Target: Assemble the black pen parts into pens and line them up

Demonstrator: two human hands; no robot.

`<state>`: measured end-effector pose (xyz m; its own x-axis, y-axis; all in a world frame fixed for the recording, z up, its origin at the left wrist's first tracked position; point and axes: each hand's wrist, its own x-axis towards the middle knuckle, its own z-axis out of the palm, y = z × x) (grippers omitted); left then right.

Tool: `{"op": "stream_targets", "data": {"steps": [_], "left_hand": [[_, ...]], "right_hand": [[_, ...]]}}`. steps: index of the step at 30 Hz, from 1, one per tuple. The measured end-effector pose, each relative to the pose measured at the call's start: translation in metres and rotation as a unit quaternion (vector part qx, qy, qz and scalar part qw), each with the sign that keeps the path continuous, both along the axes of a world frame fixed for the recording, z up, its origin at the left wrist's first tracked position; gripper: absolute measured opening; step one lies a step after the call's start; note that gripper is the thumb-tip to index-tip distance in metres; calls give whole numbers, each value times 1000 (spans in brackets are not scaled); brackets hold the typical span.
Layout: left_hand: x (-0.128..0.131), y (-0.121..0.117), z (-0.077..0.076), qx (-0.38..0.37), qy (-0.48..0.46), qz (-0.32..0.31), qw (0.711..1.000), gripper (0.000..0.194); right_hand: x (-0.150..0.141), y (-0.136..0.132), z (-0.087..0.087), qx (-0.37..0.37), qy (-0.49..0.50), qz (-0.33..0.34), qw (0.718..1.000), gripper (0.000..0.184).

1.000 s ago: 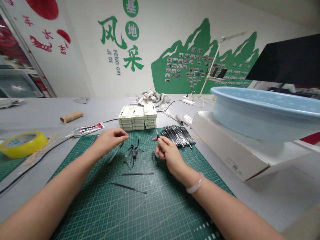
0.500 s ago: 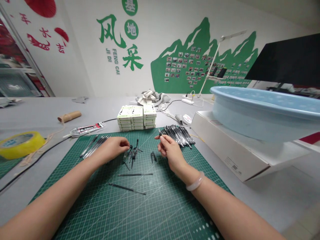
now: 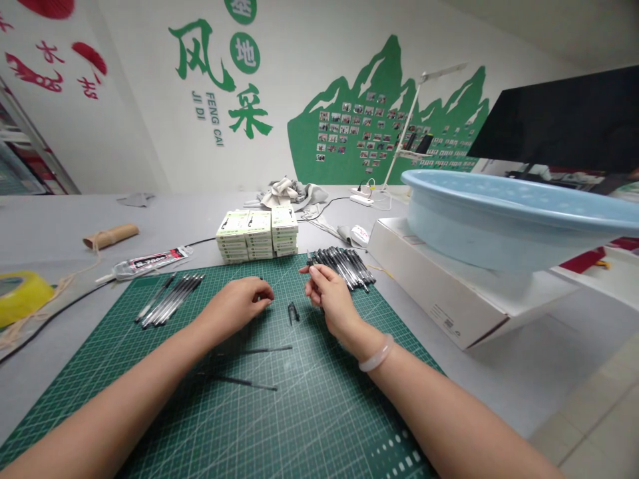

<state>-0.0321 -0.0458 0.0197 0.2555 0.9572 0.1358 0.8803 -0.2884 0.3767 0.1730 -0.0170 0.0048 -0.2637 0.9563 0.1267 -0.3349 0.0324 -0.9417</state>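
Observation:
My left hand (image 3: 239, 307) rests knuckles-up on the green cutting mat (image 3: 299, 426), fingers curled over the small black pen parts, which it hides. My right hand (image 3: 327, 296) is curled in a pinch around a small dark pen piece near the pile of black pens (image 3: 344, 265). A loose black clip (image 3: 293, 313) lies between the two hands. Two thin refills (image 3: 259, 349) lie on the mat nearer me. A row of clear pen barrels (image 3: 170, 298) lies to the left of my left hand.
Stacked white-and-green boxes (image 3: 258, 234) stand behind the mat. A glue tube (image 3: 150, 261), a cardboard roll (image 3: 110, 235) and yellow tape (image 3: 20, 294) lie left. A light blue basin (image 3: 499, 219) sits on a white carton (image 3: 449, 286) at right.
My left hand set the clear barrel down with the others at left, then came back and closed over the small black parts. The view shifted right; my right hand stayed put.

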Motion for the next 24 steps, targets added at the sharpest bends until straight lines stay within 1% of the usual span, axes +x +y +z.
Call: {"op": "stream_targets", "data": {"steps": [2, 6, 7, 10, 12, 14, 16, 17, 18, 19, 20, 22, 24], "left_hand": [[5, 0, -3, 20, 4, -21, 1000, 19], [19, -1, -15, 64, 17, -118, 991, 22], [23, -2, -18, 70, 23, -131, 989, 22], [31, -4, -23, 83, 41, -135, 987, 20], [31, -6, -21, 88, 46, -137, 986, 16], [26, -9, -17, 86, 32, -126, 988, 13], [17, -10, -12, 69, -24, -83, 994, 11], [11, -10, -9, 54, -73, -54, 994, 11], [4, -10, -7, 35, -132, -23, 990, 12], [-3, -9, -5, 15, -197, 8, 980, 14], [-10, -8, -3, -3, -262, 35, 964, 19], [-20, -5, -2, -22, -379, 74, 922, 27], [-25, -2, -3, -32, -458, 86, 884, 32]], "right_hand": [[0, 0, 0, 2, -2, -3, 1000, 29], [-1, 0, -1, 4, -9, -9, 1000, 29], [-1, 0, -1, 5, -10, -9, 1000, 29], [-1, 0, -2, 7, -9, -7, 1000, 29], [-1, 0, -3, 6, -13, -5, 1000, 29], [-1, 0, -3, 9, -28, -7, 1000, 30], [-1, 1, -3, 25, -63, -9, 998, 28], [-1, 1, -3, 40, -89, -8, 995, 27], [-1, 1, -2, 60, -119, -8, 991, 25], [-1, 1, -2, 85, -152, -9, 985, 23], [-1, 1, -2, 111, -183, -13, 977, 21], [-1, 0, -3, 156, -235, -25, 959, 19], [-1, 0, -4, 182, -270, -36, 945, 20]]}}
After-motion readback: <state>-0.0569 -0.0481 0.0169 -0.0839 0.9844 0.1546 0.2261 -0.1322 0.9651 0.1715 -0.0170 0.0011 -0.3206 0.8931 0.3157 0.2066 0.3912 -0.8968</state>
